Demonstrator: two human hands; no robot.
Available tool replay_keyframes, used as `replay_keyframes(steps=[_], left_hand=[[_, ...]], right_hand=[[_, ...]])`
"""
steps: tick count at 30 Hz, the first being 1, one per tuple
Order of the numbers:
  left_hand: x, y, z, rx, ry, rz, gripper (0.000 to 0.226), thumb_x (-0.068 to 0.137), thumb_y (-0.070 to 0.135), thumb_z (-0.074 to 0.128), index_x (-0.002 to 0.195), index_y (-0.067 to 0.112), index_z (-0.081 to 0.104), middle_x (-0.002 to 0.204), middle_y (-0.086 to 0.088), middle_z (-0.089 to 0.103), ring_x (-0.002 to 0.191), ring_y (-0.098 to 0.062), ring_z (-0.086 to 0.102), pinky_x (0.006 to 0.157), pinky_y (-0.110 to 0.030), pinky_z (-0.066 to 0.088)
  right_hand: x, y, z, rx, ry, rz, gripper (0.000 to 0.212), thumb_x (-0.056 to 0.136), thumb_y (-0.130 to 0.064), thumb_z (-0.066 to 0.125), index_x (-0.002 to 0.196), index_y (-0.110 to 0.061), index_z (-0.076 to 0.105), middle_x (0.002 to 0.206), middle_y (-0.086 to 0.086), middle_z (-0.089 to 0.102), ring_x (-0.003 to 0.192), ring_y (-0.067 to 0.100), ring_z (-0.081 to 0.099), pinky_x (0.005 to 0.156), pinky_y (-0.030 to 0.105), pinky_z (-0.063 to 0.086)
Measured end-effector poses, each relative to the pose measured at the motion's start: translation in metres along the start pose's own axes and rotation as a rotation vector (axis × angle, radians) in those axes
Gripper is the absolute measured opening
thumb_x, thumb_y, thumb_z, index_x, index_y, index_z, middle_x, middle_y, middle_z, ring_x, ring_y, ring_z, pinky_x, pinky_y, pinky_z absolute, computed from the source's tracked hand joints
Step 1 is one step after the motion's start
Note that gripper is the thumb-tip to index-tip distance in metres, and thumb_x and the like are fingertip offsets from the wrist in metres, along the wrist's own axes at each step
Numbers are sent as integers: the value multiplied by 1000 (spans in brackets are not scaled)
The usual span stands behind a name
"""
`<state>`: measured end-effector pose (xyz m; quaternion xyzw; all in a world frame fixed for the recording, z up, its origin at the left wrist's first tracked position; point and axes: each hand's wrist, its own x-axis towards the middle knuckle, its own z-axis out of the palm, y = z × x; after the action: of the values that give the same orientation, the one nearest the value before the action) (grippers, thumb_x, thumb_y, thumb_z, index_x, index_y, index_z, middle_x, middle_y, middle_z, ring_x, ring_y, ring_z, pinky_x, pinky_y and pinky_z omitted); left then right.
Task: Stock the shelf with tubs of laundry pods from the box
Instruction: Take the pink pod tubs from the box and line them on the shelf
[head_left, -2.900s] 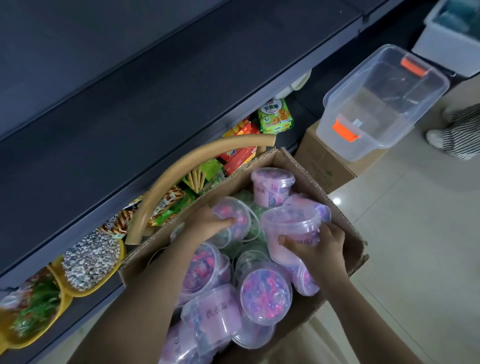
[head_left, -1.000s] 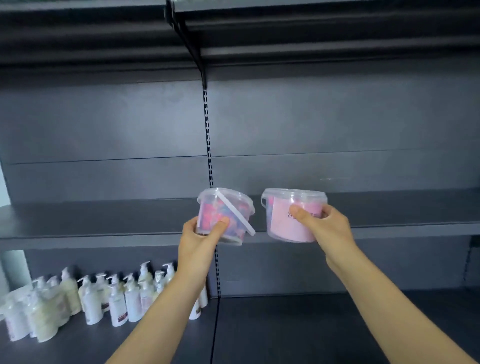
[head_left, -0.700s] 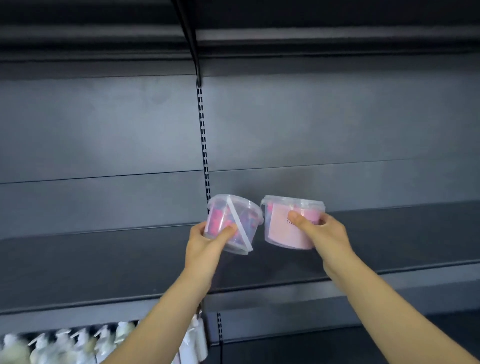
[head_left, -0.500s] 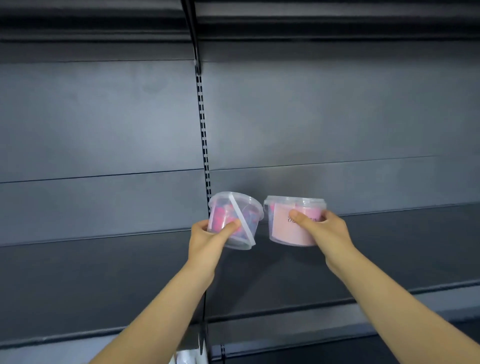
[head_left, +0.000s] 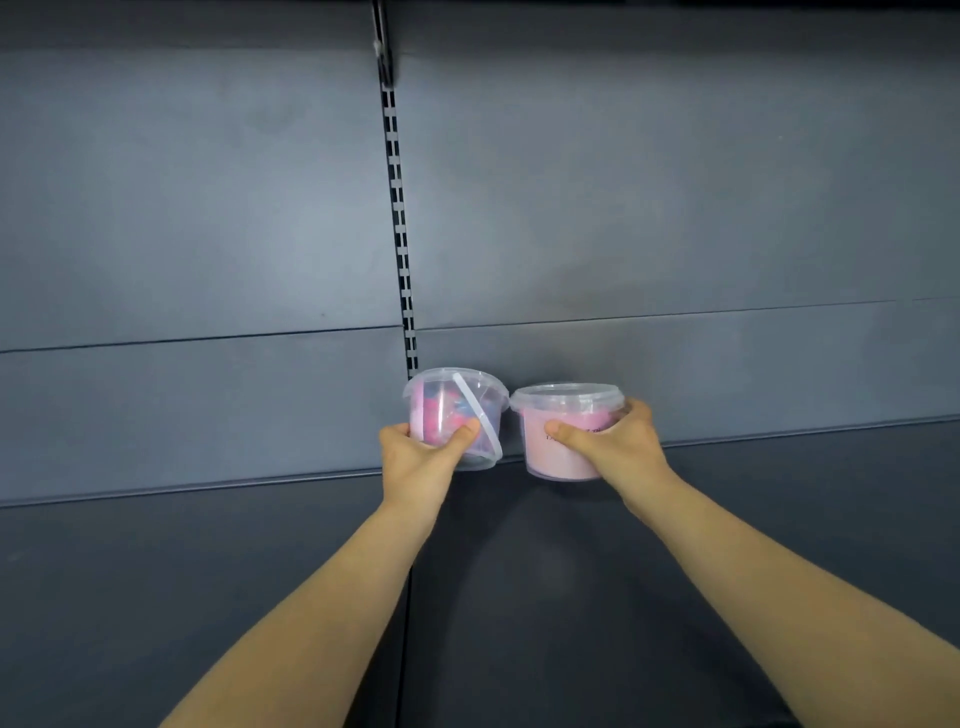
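Presently, head view. Shelf (head_left: 208, 597): flat, smooth, matte dark-grey metal deck, with a matching rear panel (head_left: 208, 208) and a black slotted upright (head_left: 397, 208).

Left tub (head_left: 441, 408): round, tapered clear plastic with a rimmed lid. A white strap handle slants across its side, and pink and blue pods show inside. It is tilted, and the left hand (head_left: 421, 457) grips its lower wall, thumb in front.

Right tub (head_left: 563, 413): same form, pale pink label with small dark print. It is upright, clasped by the right hand (head_left: 608, 447), thumb across the label.

Both tubs are side by side, rims nearly touching, at the shelf's back by the panel.
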<state>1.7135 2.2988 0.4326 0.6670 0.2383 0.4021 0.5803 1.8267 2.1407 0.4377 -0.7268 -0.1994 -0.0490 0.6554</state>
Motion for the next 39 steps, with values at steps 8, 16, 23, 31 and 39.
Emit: replay_keyframes(steps=[8,16,23,31,39], left_hand=[[14,-22,-9,254,-47,16,68,69,32,80,115,4,37,112,-7,50,97,-21,54,77,-27,41],[24,-38,-25,303,-287,-2,88,59,52,80,126,11,42,118,4,59,108,-11,58,87,-24,47],[34,-36,-14,425,-229,46,75,77,34,73,131,4,31,120,0,51,107,-16,50,88,-25,40],[40,-37,-16,492,-244,50,75,64,45,80,123,11,49,114,-2,63,103,-20,60,85,-28,49],[24,-29,-17,405,-185,75,65,74,31,77,123,4,44,113,-3,59,104,-21,57,86,-28,46]], right_hand=[[15,25,8,-205,-137,-66,93,44,-49,87,123,-18,50,120,-3,56,116,14,51,94,29,46],[20,16,-11,-403,-190,-76,97,37,-59,84,118,-14,54,117,2,54,117,21,51,96,33,46],[32,22,-1,-428,-118,-140,78,51,-39,90,116,-9,59,113,10,63,110,25,58,92,38,50],[30,16,-10,-525,-74,-144,63,62,-33,86,111,-4,59,111,11,64,106,27,58,75,24,40],[19,11,-2,-528,-114,-197,79,69,-26,82,134,-6,44,137,13,44,127,24,43,98,24,33]])
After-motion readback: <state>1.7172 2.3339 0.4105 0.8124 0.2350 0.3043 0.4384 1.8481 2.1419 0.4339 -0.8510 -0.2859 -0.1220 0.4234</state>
